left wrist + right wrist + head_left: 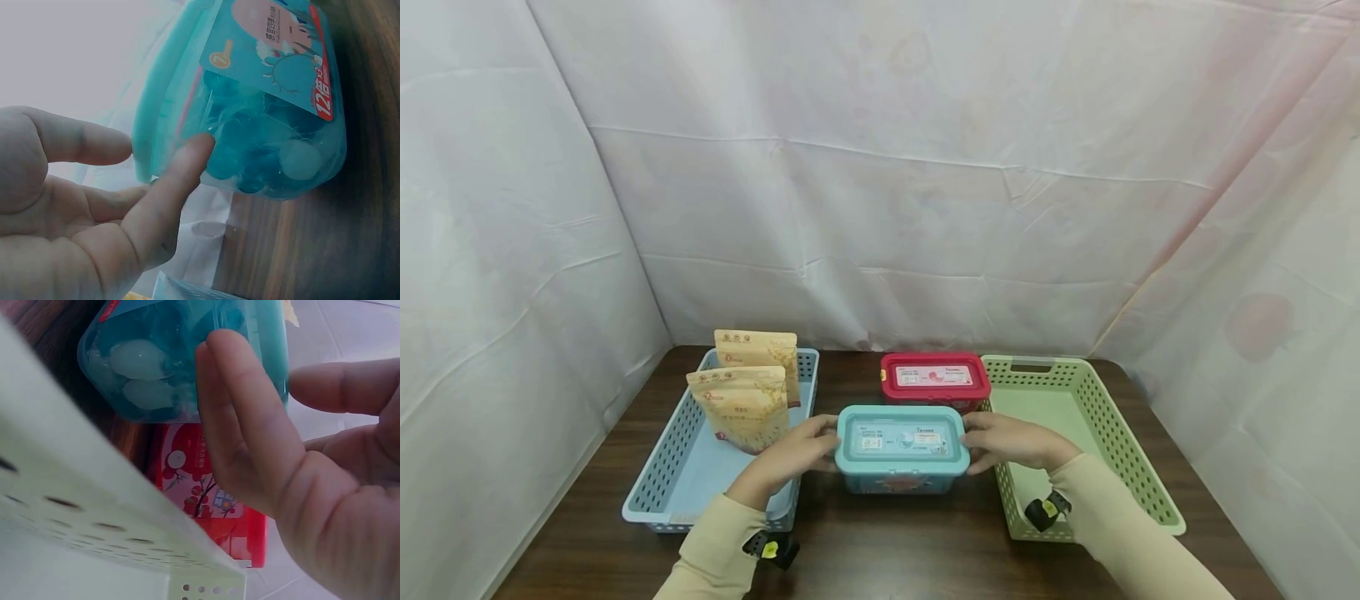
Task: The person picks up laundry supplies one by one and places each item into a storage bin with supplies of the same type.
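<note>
A teal lidded tub (pixel 902 450) stands at the middle of the dark table, its label on the lid facing up. Through its translucent sides blue and white pods show in both wrist views. My left hand (pixel 801 450) holds the tub's left end, thumb and fingers spread around the lid's rim (pixel 145 125). At the opposite end my right hand (pixel 1011 442) has the same kind of hold, with fingers along the side wall and one fingertip at the lid edge. Just behind is a red lidded tub (pixel 936 375), its lower front partly hidden by the teal one.
On the left, a blue perforated basket (pixel 658 467) holds two yellow pouches (pixel 745 408) standing upright. A light green basket (pixel 1131 450) lies on the right, under my right forearm. White curtains (pixel 880 208) enclose the table at the back and sides.
</note>
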Motion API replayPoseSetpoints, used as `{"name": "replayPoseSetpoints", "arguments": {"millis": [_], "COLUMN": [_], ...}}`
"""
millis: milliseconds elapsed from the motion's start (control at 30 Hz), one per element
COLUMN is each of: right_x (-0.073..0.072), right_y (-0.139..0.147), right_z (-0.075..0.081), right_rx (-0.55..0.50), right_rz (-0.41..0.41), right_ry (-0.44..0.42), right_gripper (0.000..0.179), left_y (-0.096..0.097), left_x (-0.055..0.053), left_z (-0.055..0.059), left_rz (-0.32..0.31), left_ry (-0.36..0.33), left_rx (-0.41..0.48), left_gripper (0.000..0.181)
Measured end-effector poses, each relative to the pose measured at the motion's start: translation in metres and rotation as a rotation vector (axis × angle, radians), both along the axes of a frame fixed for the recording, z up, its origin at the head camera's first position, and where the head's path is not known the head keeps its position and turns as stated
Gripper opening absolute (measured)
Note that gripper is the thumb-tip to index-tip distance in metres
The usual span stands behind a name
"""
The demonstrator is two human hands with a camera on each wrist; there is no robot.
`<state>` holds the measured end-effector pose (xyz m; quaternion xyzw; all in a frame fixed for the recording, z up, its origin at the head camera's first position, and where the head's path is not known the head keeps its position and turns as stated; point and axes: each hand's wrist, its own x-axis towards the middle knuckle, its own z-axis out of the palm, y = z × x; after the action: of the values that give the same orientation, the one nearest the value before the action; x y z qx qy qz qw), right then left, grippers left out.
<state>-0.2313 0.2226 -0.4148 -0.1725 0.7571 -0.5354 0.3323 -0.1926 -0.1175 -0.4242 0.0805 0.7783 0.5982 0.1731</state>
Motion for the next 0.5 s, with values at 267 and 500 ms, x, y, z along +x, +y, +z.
{"name": "replayPoseSetpoints", "arguments": {"millis": [267,500], "right_x": [0.003,0.007], "right_y": [0.006,0.011], "right_z": [0.004,0.004], "right_rx": [-0.091,-0.201], "right_rz": [-0.013,-0.031], "right_ry": [-0.012,-0.053], "right_gripper": [0.05,0.054], "left_y": [-0.009,-0.014], "left_x": [0.0,0.0], "left_z": [0.003,0.001], "left_rz": [-0.021,-0.007], "left_ry": [0.02,0.003], "left_rx": [0.055,0.129], "left_gripper": [0.054,0.059]}}
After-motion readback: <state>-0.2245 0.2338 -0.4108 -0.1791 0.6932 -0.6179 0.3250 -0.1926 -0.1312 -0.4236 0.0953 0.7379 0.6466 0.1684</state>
